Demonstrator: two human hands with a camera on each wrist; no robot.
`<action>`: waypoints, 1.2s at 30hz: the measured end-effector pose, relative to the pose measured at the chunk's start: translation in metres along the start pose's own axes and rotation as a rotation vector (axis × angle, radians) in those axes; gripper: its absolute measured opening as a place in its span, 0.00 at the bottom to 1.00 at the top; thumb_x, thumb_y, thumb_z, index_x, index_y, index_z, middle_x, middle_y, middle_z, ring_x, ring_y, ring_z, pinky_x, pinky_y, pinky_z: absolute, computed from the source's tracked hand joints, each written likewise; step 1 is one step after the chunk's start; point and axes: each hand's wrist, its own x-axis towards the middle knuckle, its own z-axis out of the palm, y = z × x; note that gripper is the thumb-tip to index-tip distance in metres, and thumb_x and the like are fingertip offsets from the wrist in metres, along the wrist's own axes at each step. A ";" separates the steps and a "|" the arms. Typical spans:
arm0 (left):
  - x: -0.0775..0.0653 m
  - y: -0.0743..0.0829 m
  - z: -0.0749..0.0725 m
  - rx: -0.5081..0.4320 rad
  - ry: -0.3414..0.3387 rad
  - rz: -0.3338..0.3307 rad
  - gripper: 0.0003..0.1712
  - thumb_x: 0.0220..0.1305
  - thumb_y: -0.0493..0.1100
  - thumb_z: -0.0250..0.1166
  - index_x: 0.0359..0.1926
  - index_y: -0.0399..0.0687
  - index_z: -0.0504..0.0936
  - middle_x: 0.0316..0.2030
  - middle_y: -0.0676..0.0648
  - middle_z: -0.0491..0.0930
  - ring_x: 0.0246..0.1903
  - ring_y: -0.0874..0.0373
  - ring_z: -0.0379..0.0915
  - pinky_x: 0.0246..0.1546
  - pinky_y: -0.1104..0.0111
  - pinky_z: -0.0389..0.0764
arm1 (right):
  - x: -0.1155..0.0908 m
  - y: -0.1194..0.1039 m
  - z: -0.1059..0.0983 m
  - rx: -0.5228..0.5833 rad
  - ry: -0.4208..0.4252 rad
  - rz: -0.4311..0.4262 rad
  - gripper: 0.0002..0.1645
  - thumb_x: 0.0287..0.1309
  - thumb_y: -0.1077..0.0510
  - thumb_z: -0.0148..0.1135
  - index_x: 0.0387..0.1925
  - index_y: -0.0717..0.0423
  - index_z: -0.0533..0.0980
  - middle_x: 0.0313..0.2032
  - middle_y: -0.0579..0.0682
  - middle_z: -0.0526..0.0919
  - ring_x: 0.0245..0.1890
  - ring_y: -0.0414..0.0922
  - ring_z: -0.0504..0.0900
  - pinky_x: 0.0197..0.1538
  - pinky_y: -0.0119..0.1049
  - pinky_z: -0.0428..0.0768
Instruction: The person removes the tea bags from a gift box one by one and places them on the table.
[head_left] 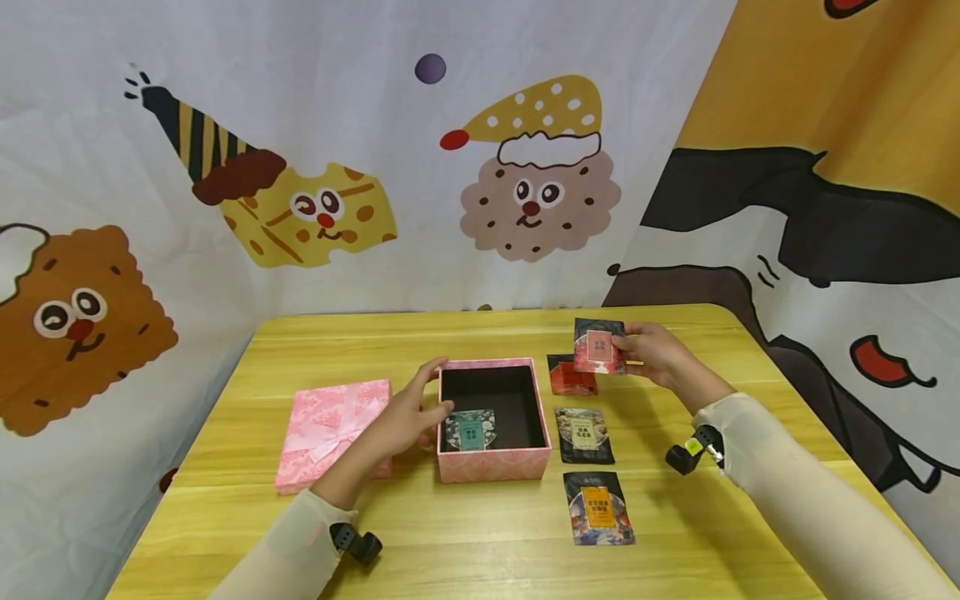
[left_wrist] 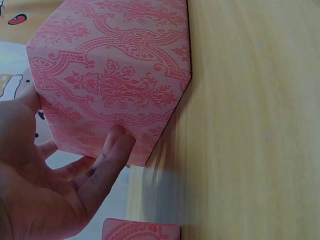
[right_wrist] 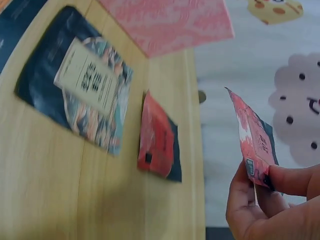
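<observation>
My right hand (head_left: 658, 354) pinches a pink-and-black sachet (head_left: 592, 346) by its right edge, thumb in front and fingers behind. In the right wrist view the held sachet (right_wrist: 254, 142) is raised above the table, seen nearly edge-on. Below it a red-and-black sachet (head_left: 573, 379) lies partly covered in the head view. At the left wall of a pink patterned box (head_left: 495, 464), my left hand (head_left: 405, 418) holds the rim, fingers against the outer side (left_wrist: 115, 85). The box is lidless with a black inside, and a green-labelled sachet (head_left: 471, 432) lies in its front left corner.
The pink lid (head_left: 330, 425) with a ribbon bow lies left of the box. To the right of the box are a cream-labelled sachet (head_left: 583, 435) and an orange-labelled sachet (head_left: 598, 508). A cartoon-printed curtain (head_left: 420, 283) hangs behind the wooden table (head_left: 480, 550).
</observation>
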 end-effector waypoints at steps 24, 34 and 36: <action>0.001 -0.001 0.000 0.002 0.000 -0.002 0.44 0.74 0.45 0.65 0.81 0.70 0.51 0.80 0.40 0.52 0.28 0.41 0.79 0.28 0.54 0.87 | 0.020 0.036 -0.045 -0.022 0.160 0.099 0.34 0.76 0.58 0.57 0.73 0.70 0.59 0.40 0.45 0.81 0.36 0.36 0.83 0.42 0.34 0.86; 0.001 -0.001 0.000 0.015 -0.001 -0.013 0.44 0.74 0.45 0.65 0.80 0.72 0.50 0.80 0.41 0.52 0.29 0.41 0.79 0.29 0.54 0.88 | 0.021 0.047 -0.051 -0.032 0.178 0.102 0.31 0.74 0.60 0.59 0.70 0.71 0.62 0.36 0.42 0.81 0.35 0.37 0.82 0.40 0.33 0.85; 0.001 -0.001 0.000 0.017 -0.001 -0.012 0.44 0.74 0.45 0.65 0.81 0.72 0.50 0.80 0.42 0.52 0.29 0.41 0.79 0.29 0.54 0.88 | 0.022 0.049 -0.052 -0.034 0.188 0.115 0.32 0.74 0.60 0.59 0.71 0.71 0.61 0.37 0.43 0.81 0.35 0.37 0.82 0.40 0.33 0.85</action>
